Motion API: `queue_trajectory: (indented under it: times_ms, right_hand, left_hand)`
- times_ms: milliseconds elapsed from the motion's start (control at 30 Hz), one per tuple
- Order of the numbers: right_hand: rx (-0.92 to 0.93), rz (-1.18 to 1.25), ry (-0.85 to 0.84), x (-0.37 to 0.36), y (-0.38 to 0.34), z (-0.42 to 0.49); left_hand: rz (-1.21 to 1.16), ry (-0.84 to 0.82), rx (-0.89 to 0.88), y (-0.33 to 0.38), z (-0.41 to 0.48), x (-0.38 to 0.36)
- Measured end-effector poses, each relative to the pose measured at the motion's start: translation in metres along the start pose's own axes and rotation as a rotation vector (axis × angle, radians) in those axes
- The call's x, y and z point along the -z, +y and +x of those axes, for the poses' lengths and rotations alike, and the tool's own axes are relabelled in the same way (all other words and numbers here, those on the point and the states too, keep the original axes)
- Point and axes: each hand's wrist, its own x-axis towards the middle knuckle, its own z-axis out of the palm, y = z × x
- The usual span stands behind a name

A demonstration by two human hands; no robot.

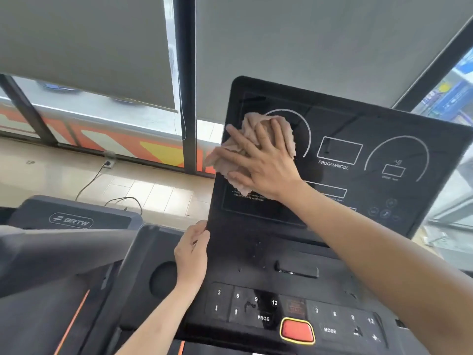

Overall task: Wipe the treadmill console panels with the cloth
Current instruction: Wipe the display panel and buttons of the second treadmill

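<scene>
The black upright display panel [340, 190] of the treadmill console fills the right half of the view. My right hand [258, 160] lies flat with spread fingers on a crumpled pale pink cloth [286, 134], pressing it against the panel's upper left part. My left hand [192, 254] grips the panel's lower left edge. Below lies the lower button panel [245, 303] with numbered keys and smears on its glossy surface.
An orange stop button [297, 331] sits at the lower panel's centre. A round cup holder [163, 279] is left of my left wrist. Another treadmill's motor cover [71, 216] stands at the left. Cables and a floor socket [108, 163] lie before the windows.
</scene>
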Motion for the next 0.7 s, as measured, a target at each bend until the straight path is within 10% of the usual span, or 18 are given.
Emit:
queue_trajectory:
  times_ms: [700]
  right_hand:
    - [-0.462, 0.076, -0.046, -0.050, -0.049, -0.121]
  left_hand:
    - [0.292, 0.101, -0.161, -0.007, 0.006, -0.006]
